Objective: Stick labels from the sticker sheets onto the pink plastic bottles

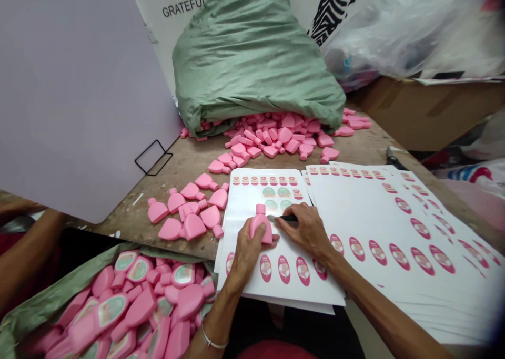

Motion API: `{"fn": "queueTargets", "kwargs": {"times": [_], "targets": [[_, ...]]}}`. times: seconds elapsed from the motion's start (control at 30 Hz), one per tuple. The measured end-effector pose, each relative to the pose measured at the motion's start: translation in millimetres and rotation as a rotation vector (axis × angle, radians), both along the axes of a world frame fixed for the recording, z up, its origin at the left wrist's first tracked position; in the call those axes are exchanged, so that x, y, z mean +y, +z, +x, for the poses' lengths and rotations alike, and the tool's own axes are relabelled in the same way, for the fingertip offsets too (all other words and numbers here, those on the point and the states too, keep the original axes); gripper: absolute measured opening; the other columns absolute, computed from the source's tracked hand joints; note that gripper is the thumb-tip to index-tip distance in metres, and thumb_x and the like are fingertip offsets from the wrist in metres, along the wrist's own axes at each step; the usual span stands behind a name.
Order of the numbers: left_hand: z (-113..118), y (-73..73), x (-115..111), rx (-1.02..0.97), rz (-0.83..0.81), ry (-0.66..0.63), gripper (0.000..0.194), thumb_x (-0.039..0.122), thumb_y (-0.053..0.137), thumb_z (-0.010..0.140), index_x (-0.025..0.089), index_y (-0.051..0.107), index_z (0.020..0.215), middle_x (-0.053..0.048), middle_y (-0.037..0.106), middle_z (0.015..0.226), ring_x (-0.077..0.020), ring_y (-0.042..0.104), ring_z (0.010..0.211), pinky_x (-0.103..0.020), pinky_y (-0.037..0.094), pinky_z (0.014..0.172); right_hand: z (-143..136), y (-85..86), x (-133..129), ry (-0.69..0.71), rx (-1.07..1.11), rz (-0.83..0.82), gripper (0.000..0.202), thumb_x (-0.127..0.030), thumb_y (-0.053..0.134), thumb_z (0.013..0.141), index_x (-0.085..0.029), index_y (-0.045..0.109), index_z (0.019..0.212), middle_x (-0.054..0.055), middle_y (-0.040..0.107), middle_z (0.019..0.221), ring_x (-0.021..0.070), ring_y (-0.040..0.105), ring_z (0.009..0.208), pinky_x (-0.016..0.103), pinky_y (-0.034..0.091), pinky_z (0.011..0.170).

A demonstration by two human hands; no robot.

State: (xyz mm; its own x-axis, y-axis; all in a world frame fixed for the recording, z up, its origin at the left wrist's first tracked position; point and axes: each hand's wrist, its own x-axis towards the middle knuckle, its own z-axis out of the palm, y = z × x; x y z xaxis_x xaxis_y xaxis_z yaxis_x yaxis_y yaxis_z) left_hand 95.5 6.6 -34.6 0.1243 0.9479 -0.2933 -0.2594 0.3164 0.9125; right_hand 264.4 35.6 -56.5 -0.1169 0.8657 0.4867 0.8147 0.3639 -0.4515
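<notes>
Bottle [262, 221] held in left hand [248, 248] could wobble, making the dark tool [290, 218], maybe a knife, pinched in right hand [310, 228] slip.

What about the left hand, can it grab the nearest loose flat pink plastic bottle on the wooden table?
Probably yes: nothing visible blocks the left hand from that loose bottle, though it's holding another pink bottle.
</notes>
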Motion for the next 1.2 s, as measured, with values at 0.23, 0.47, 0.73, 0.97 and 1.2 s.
{"fn": "queueTargets", "kwargs": {"times": [0.23,0.47,0.73,0.97,1.2], "targets": [[-2,10.4,-2,-0.212,-0.017,0.050,0.042,0.047,0.062,0.079,0.011,0.058,0.100,-0.011,0.066,0.092,-0.0204,0.068,0.078,-0.035,0.057,0.073,2,37.5,-11,-0.092,0.508,-0.230,0.027,-0.046,0.060,0.079,-0.020,0.059,0.077,0.000,0.059,0.067,0.0136,0.053,0.061,0.027,0.043,0.058],[2,30.0,-9,-0.436,-0.123,0.010,0.049,0.051,0.048,0.087,0.007,0.062,0.106,-0.013,0.069,0.092,-0.0246,0.067,0.084,-0.041,0.057,0.075,-16,62.8,-34,0.033,0.559,-0.351,0.027,-0.044,0.061,0.080,-0.023,0.071,0.094,0.004,0.071,0.094,0.0204,0.063,0.088,0.032,0.051,0.076],[3,39.8,-12,-0.494,-0.125,-0.016,0.047,0.047,0.046,0.089,0.008,0.062,0.109,-0.013,0.070,0.095,-0.0255,0.067,0.086,-0.043,0.057,0.076,-22,67.8,-39,0.075,0.550,-0.303,0.021,-0.041,0.062,0.080,-0.024,0.072,0.088,0.004,0.071,0.090,0.0207,0.064,0.086,0.032,0.052,0.075],[3,38.6,-12,-0.484,-0.112,-0.020,0.047,0.049,0.045,0.089,0.010,0.062,0.110,-0.013,0.069,0.097,-0.0253,0.067,0.086,-0.042,0.057,0.074,-21,66.3,-40,0.071,0.533,-0.282,0.020,-0.040,0.062,0.080,-0.025,0.071,0.090,0.004,0.070,0.090,0.0199,0.063,0.084,0.034,0.051,0.076],[2,41.3,-13,-0.407,-0.065,-0.044,0.049,0.050,0.053,0.083,0.011,0.059,0.112,-0.013,0.068,0.097,-0.0269,0.067,0.089,-0.038,0.058,0.070,-23,65.3,-40,0.079,0.474,-0.220,0.021,-0.041,0.059,0.083,-0.024,0.070,0.091,0.004,0.069,0.086,0.0190,0.061,0.079,0.035,0.048,0.076]]}}
